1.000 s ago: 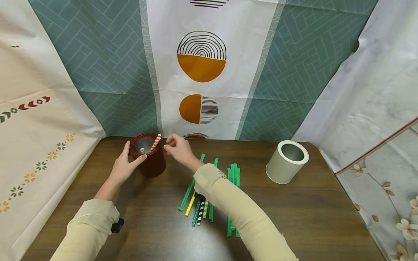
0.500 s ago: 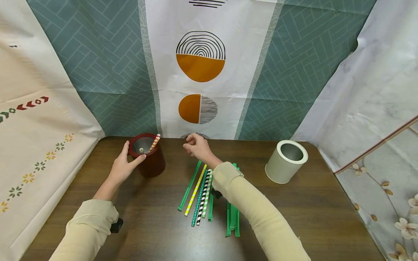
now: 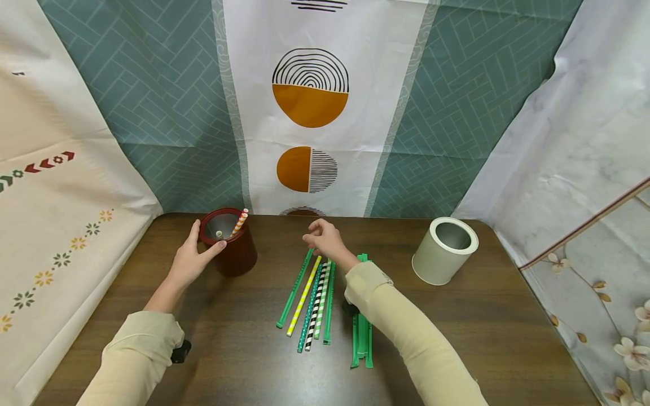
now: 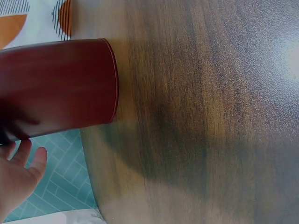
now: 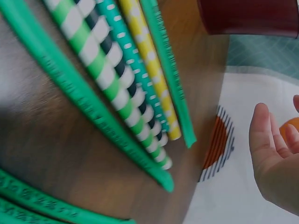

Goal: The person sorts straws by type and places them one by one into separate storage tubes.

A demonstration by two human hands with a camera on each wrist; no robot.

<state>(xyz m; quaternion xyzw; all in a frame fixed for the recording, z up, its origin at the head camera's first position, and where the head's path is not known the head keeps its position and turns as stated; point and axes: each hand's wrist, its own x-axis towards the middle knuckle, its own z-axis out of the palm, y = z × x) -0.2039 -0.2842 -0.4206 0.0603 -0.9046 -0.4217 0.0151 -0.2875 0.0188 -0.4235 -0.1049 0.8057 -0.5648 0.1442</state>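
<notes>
My left hand point(image 3: 192, 260) holds the dark red canister point(image 3: 238, 260) at its rim, thumb in front and fingers along the left side. Inside it lean an orange-striped straw point(image 3: 239, 224) and a red-striped one; the pale end of another straw point(image 3: 219, 233) shows lower down. My right hand point(image 3: 330, 242) hovers with loosely bent fingers, holding nothing, by the far ends of a row of straws. That row has a yellow straw point(image 3: 304, 296), a teal dotted straw point(image 3: 308, 310), a black-striped straw point(image 3: 316, 309) and a green-striped straw point(image 5: 110, 84), between two green wrapped straws point(image 3: 294, 290).
Several more green wrapped straws point(image 3: 362, 338) lie bundled right of the row, partly under the right forearm. A white canister point(image 3: 440, 259) stands at the right back of the wooden table point(image 3: 244, 361). Patterned cloths point(image 3: 193, 101) hang behind and at both sides.
My right hand has moved right from beside the dark red canister to above the straws' far ends, uncovering more of the row. The left hand and the canister stay put.
</notes>
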